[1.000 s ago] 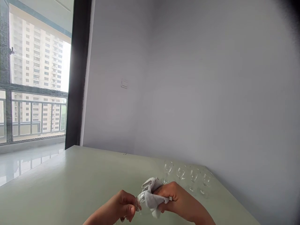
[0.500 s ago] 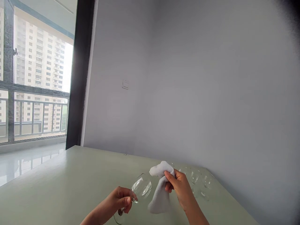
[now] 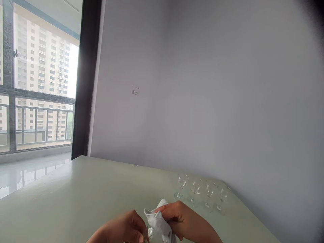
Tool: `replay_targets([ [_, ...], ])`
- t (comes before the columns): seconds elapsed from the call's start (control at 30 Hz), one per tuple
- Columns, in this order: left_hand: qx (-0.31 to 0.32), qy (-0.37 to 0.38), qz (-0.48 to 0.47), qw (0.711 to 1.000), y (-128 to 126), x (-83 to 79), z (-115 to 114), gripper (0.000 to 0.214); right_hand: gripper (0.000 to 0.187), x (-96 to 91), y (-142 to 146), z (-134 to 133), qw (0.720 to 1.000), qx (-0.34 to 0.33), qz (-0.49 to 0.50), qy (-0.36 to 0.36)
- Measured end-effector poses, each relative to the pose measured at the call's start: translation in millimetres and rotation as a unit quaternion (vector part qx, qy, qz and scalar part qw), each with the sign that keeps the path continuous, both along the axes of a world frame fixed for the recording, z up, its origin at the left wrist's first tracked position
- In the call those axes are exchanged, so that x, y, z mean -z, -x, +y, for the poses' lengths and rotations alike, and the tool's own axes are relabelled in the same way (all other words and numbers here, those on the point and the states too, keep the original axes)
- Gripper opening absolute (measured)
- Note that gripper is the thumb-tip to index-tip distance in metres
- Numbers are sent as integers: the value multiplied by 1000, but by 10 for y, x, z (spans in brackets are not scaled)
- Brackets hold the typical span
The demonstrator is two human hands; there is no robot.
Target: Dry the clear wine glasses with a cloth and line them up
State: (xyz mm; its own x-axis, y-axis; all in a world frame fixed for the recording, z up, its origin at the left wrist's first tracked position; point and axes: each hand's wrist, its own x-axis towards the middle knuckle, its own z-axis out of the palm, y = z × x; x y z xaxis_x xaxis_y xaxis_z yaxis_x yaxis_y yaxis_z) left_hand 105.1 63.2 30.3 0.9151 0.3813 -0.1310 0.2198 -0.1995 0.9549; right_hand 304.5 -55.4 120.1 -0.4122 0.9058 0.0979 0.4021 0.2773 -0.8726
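Note:
At the bottom edge of the head view my two hands meet over the pale green table (image 3: 76, 195). My left hand (image 3: 126, 226) is closed on a clear stemmed glass (image 3: 147, 233), of which only a small glinting part shows between the hands. My right hand (image 3: 181, 222) is closed on a white cloth (image 3: 159, 221) that is bunched against the glass and covers most of it. Both hands are partly cut off by the frame edge.
Several small stemmed glasses (image 3: 199, 190) stand in a row near the table's far right edge, close to the grey wall (image 3: 202, 101). A wall switch (image 3: 135, 90) sits on it. To the left, a large window (image 3: 37, 84) shows a balcony railing and a tall building.
Half a second ago the hands were apart, the glass bared in my left hand and the cloth lifted in my right. Now they have dropped and come together, with the cloth pressed over the glass.

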Motion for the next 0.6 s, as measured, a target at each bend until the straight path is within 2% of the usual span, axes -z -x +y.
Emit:
replay_targets([
  [0.1, -7, -1, -19, 1000, -18, -33, -35, 37, 27, -16, 68, 22, 997, 32, 1, -69],
  [0.17, -31, -7, -45, 999, -41, -68, -68, 41, 26, 16, 82, 62, 990, 84, 6, -113],
  [0.23, -65, -29, -61, 996, -78, -95, -101, 37, 24, 89, 60, 124, 981, 131, 19, -143],
  [0.3, -107, -95, -56, 988, -123, -107, -130, 24, 21, 187, 9, 201, 976, 161, 40, -140],
  [0.33, -131, -152, -45, 979, -145, -106, -141, 18, 20, 238, -19, 241, 975, 176, 52, -126],
  [0.37, -155, -222, -33, 962, -163, -100, -148, 16, 19, 290, -45, 281, 973, 194, 64, -111],
  [0.43, -192, -379, -17, 905, -183, -73, -147, 18, 17, 396, -76, 363, 963, 233, 99, -89],
  [0.5, -214, -517, -29, 829, -174, -32, -125, 15, 12, 515, -65, 447, 944, 278, 170, -60],
  [0.6, -238, -663, -67, 707, -122, 27, -70, 14, 9, 721, 28, 566, 888, 330, 320, 18],
])
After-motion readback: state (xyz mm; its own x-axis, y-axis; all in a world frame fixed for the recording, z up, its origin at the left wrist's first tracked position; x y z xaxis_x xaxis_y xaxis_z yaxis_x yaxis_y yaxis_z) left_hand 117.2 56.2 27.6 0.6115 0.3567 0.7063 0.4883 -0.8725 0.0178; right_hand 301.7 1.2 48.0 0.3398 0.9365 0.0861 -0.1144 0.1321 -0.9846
